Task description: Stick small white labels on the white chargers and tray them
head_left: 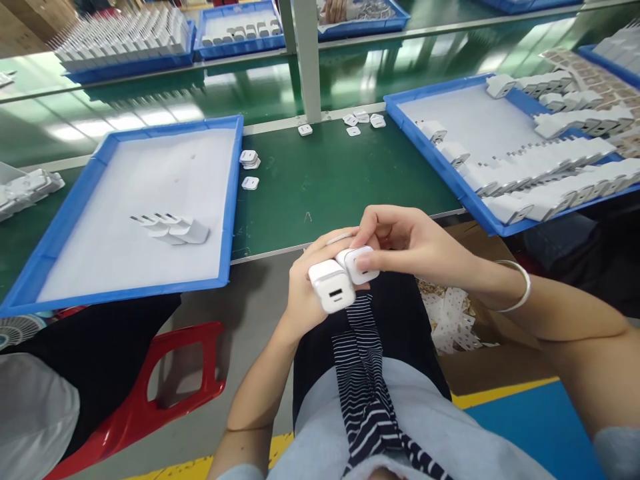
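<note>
Green table ahead; white charger (ports showing) in left hand.

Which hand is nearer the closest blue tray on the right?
Right. The right hand is left of that tray; the left hand is farther left of it.
</note>
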`<state>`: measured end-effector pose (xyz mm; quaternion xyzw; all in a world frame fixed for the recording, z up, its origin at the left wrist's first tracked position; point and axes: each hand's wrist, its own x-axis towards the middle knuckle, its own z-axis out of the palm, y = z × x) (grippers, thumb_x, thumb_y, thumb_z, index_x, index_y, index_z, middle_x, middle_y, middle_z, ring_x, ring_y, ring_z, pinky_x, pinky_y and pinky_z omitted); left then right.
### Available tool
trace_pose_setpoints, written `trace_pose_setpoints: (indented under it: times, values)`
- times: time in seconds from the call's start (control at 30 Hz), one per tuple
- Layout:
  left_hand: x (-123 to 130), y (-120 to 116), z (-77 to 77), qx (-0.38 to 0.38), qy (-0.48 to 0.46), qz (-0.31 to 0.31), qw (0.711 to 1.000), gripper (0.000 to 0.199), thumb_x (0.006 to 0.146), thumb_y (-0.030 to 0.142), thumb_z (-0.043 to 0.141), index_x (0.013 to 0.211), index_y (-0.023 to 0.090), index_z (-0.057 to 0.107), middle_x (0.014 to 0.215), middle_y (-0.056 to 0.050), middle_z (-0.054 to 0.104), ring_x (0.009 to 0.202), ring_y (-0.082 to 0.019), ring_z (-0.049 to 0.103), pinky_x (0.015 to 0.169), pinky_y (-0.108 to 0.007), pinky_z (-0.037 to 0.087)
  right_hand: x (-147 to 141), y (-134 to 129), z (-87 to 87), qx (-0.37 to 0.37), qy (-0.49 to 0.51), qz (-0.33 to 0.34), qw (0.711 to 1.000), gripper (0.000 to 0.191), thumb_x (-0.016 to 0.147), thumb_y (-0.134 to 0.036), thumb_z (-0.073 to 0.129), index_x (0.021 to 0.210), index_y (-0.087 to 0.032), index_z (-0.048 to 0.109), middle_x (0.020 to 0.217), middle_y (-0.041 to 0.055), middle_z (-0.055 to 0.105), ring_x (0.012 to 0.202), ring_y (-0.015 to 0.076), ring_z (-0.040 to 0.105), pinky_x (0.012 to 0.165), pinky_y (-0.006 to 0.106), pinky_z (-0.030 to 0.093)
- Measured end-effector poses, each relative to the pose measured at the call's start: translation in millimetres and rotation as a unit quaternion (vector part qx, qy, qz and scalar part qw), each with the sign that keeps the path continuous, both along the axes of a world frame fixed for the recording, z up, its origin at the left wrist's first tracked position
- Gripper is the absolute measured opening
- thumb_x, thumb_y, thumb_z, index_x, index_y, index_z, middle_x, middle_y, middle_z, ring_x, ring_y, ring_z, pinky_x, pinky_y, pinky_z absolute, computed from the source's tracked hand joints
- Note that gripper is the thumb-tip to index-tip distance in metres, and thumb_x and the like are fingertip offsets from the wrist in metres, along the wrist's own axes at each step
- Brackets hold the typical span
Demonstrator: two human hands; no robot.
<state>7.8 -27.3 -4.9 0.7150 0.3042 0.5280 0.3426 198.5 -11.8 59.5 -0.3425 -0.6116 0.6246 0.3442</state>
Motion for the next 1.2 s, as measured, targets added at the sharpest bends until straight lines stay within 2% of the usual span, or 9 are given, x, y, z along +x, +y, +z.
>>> trace_pose_setpoints:
  times: [0.1, 0.27, 0.37, 0.5, 0.63, 0.8, 0.97, 1.13, 1.2]
  values:
    - [4.7, -3.8, 4.0, -0.001, 0.002, 0.012, 1.000, 0.049, 0.076, 0.029, 0.085, 0.122, 0.026, 0.071, 0.128, -0.007, 0.071, 0.119, -0.025, 0.068, 0.102, -0.042, 0.057, -3.1, 1.3, -5.9, -0.007, 0.016, -0.018, 1.000, 0.036, 0.071, -0.035, 0.090, 0.073, -0.017, 0.059, 0.069, -0.0022, 0.061, 0.061, 0.0093, 0.053, 0.054, 0.022, 0.041]
    - [6.7, -2.2, -10.2, -0.051, -0.010, 0.003, 0.999, 0.045, 0.077, 0.027, 0.084, 0.121, 0.027, 0.072, 0.128, -0.007, 0.071, 0.120, -0.025, 0.067, 0.103, -0.041, 0.057, -4.0, 9.4, -18.4, -0.013, 0.003, -0.031, 0.999, 0.037, 0.079, -0.039, 0.083, 0.068, -0.017, 0.056, 0.059, -0.0050, 0.052, 0.055, 0.0071, 0.044, 0.051, 0.022, 0.033]
    - [4.7, 0.6, -21.5, -0.116, -0.028, 0.006, 0.993, 0.043, 0.075, 0.024, 0.085, 0.117, 0.026, 0.073, 0.126, -0.006, 0.072, 0.120, -0.025, 0.067, 0.105, -0.041, 0.055, -1.8, 11.1, -25.5, 0.019, -0.041, -0.030, 0.998, 0.031, 0.091, -0.044, 0.070, 0.079, -0.017, 0.062, 0.063, -0.0040, 0.050, 0.058, 0.0086, 0.043, 0.054, 0.023, 0.033]
    - [2.7, 0.5, -25.7, -0.160, -0.034, -0.003, 0.987, 0.042, 0.075, 0.025, 0.085, 0.116, 0.026, 0.073, 0.129, -0.007, 0.070, 0.126, -0.027, 0.064, 0.109, -0.044, 0.052, 1.5, 10.5, -29.1, 0.101, -0.075, -0.053, 0.991, 0.026, 0.091, -0.041, 0.069, 0.106, -0.019, 0.070, 0.072, -0.0038, 0.045, 0.065, 0.0097, 0.041, 0.058, 0.024, 0.034]
    - [0.4, -1.5, -21.9, -0.159, -0.048, -0.060, 0.984, 0.044, 0.076, 0.031, 0.085, 0.117, 0.026, 0.072, 0.131, -0.009, 0.069, 0.125, -0.028, 0.064, 0.110, -0.046, 0.050, 5.0, 16.9, -27.7, 0.121, -0.059, -0.096, 0.986, 0.014, 0.096, -0.028, 0.062, 0.102, -0.019, 0.071, 0.076, -0.0019, 0.052, 0.070, 0.0103, 0.048, 0.065, 0.024, 0.041]
    - [-2.1, -2.2, -22.9, -0.183, -0.088, -0.104, 0.974, 0.045, 0.076, 0.039, 0.085, 0.118, 0.028, 0.073, 0.133, -0.008, 0.068, 0.115, -0.026, 0.069, 0.107, -0.044, 0.053, 6.6, 23.4, -30.5, 0.035, -0.019, -0.039, 0.998, 0.017, 0.090, -0.029, 0.070, 0.104, -0.019, 0.071, 0.083, -0.0006, 0.064, 0.068, 0.0094, 0.055, 0.061, 0.024, 0.046]
    - [0.6, -1.0, -25.4, -0.285, -0.237, -0.178, 0.912, 0.051, 0.073, 0.047, 0.086, 0.118, 0.029, 0.071, 0.131, -0.007, 0.069, 0.092, -0.021, 0.074, 0.091, -0.039, 0.061, 2.2, 20.9, -40.2, -0.063, 0.035, -0.015, 0.997, 0.025, 0.081, -0.032, 0.080, 0.101, -0.020, 0.071, 0.094, 0.0018, 0.070, 0.078, 0.0121, 0.064, 0.064, 0.024, 0.050]
    - [0.9, 0.6, -25.9, -0.317, -0.238, -0.159, 0.904, 0.073, 0.070, 0.047, 0.088, 0.135, 0.027, 0.061, 0.101, -0.005, 0.077, 0.100, -0.026, 0.074, 0.099, -0.042, 0.058, -3.6, 21.0, -52.2, -0.097, 0.024, -0.008, 0.995, 0.025, 0.081, -0.041, 0.080, 0.087, -0.018, 0.073, 0.074, 0.0004, 0.067, 0.068, 0.0119, 0.059, 0.063, 0.025, 0.048]
    - [-0.1, 1.4, -26.8, -0.302, -0.208, -0.162, 0.916, 0.071, 0.072, 0.049, 0.086, 0.134, 0.026, 0.061, 0.103, -0.007, 0.077, 0.110, -0.029, 0.072, 0.104, -0.045, 0.055, -4.6, 22.5, -56.5, -0.086, 0.030, -0.019, 0.996, 0.025, 0.083, -0.042, 0.078, 0.082, -0.018, 0.071, 0.069, -0.0007, 0.064, 0.064, 0.0113, 0.057, 0.062, 0.025, 0.046]
